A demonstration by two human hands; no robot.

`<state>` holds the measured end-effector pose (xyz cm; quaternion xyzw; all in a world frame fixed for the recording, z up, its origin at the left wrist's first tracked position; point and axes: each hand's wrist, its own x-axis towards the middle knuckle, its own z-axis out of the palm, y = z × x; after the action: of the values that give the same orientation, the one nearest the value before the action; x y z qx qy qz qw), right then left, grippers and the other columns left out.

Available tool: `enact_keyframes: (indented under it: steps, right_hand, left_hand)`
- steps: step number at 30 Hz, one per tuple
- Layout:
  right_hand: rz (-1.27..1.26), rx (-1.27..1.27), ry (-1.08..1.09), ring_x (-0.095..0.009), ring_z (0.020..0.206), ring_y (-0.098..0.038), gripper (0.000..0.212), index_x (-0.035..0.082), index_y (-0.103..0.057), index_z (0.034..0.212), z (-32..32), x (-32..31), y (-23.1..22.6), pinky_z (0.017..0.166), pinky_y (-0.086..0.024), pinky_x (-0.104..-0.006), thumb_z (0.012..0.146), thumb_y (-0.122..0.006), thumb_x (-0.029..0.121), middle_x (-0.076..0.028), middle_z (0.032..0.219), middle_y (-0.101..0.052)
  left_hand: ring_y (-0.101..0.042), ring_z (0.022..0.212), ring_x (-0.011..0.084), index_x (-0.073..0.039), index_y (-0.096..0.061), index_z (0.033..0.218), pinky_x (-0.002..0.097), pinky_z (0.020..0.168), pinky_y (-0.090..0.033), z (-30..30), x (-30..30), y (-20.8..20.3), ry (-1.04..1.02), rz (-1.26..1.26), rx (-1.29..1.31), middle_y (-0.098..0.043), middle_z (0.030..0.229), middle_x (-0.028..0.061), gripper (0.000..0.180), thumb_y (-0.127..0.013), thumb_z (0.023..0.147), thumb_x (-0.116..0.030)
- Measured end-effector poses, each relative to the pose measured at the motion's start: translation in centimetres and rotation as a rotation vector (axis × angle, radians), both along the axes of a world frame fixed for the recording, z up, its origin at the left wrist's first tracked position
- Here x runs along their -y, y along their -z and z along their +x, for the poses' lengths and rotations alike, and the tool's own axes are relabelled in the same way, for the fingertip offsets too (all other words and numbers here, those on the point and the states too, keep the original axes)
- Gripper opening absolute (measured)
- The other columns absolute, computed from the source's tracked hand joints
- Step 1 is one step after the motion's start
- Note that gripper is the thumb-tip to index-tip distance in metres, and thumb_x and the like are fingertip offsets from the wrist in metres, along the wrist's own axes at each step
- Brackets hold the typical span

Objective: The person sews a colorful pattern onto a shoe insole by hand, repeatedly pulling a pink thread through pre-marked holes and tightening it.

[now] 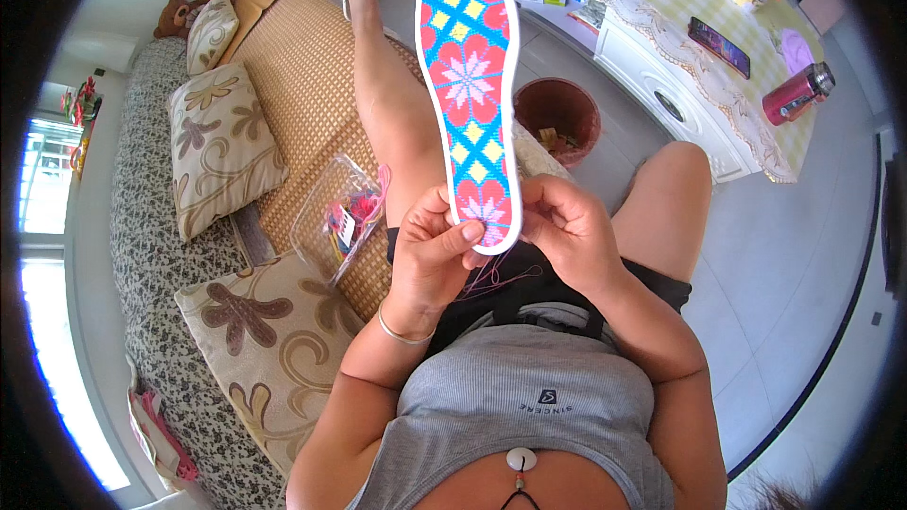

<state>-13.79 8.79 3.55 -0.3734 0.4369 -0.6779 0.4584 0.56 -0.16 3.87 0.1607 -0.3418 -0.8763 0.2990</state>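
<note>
A pale round pendant (pixel 521 459) on a dark cord hangs at the neckline of the grey top (pixel 524 397), closest to the lens. Above it both forearms rise to meet at an embroidered insole (pixel 470 85), held upright over the lap with its heel end down and its toe pointing away. The left hand (pixel 430 250), with a thin silver bangle (pixel 402 331) at the wrist, has its fingers curled shut on the insole's lower left edge, the thumb pressed across the front near the heel. The right hand (pixel 567 227) pinches the lower right edge, fingers folded behind and thumb at the rim. The insole shows pink and red flowers on a bright blue ground with yellow diamonds, bordered in white. Thin pink threads (pixel 501 274) trail from the heel down onto the black shorts. On the woven mat (pixel 302 85) beside the left thigh lies a clear plastic bag (pixel 340 217) of coloured threads. Patterned cushions (pixel 222 142) line the sofa to the left. On the floor beyond the knees stands a reddish-brown bin (pixel 557 118), and further right a table with a yellow checked cloth (pixel 661 0) carries a phone (pixel 719 47) and a red flask (pixel 798 93).
</note>
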Motion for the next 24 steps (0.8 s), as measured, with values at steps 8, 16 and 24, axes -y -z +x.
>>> enact_keyframes:
  steps: [8, 16, 24]
  right_hand:
    - [-0.189, -0.671, 0.421, -0.025, 0.094, -0.056, 0.019, 0.006, -0.062, 0.097, -0.7, 0.2, -1.1, 0.077, -0.046, -0.0339, 0.079, -0.067, 0.009, -0.011, 0.105, -0.058]
    - [-0.379, -0.731, 0.465, -0.03, 0.096, -0.055, 0.007, 0.005, -0.062, 0.084, -0.9, -0.8, -3.4, 0.084, -0.043, -0.0397, 0.078, -0.065, 0.005, -0.012, 0.105, -0.061]
    - [-0.337, -1.139, 0.522, -0.031, 0.099, -0.054, 0.017, 0.008, -0.063, 0.085, -0.5, 0.4, -1.6, 0.084, -0.045, -0.0412, 0.069, -0.07, 0.01, -0.01, 0.113, -0.057]
  left_hand:
    - [-0.056, 0.062, 0.0081, -0.001, -0.055, 0.099, 0.0186, 0.05, -0.042, 0.0, -0.7, -1.2, -0.212, -0.195, 0.145, -0.065, 0.084, 0.0077, 0.019, -0.061, 0.083, 0.007]
    - [-0.053, 0.059, 0.0048, -0.002, -0.054, 0.095, 0.0171, 0.05, -0.042, 0.5, -0.3, -0.3, -0.327, -0.641, 0.44, -0.063, 0.079, 0.0033, 0.015, -0.062, 0.083, 0.003]
    - [-0.054, 0.063, 0.0043, 0.0, -0.053, 0.098, 0.0164, 0.053, -0.043, -0.2, -1.2, -1.1, -0.175, -0.474, 0.316, -0.064, 0.082, 0.0047, 0.015, -0.062, 0.086, 0.002]
